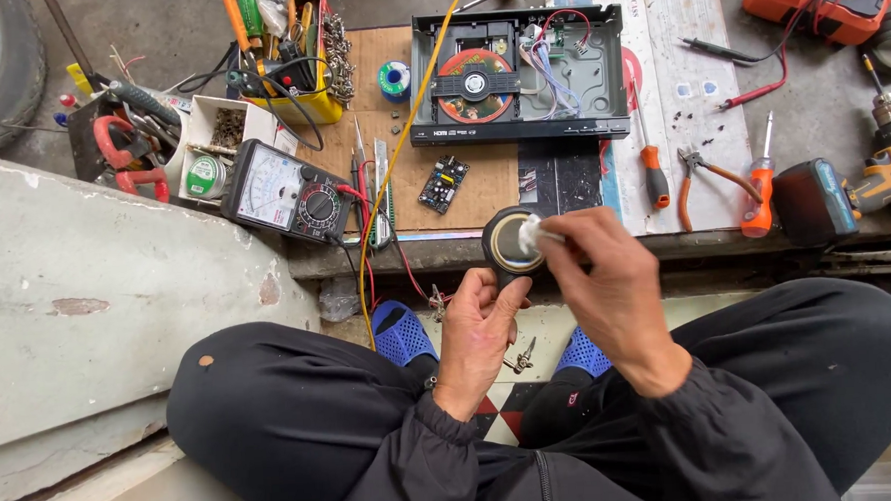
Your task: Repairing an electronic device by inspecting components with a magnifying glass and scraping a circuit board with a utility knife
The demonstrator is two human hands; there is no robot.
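The left hand [479,334] gripped a small round black part [510,243] from below, fingers curled shut around its rim, just over the edge of the work board. The right hand [607,273] pinched a white wad [531,233] between thumb and fingertips, pressed to the part's pale face. This looked like the cleaning step; the next stroke would need light pressure and a steady hold. Beyond lay 1 small circuit board [443,183], a meter [285,195], and the opened disc player [518,75].
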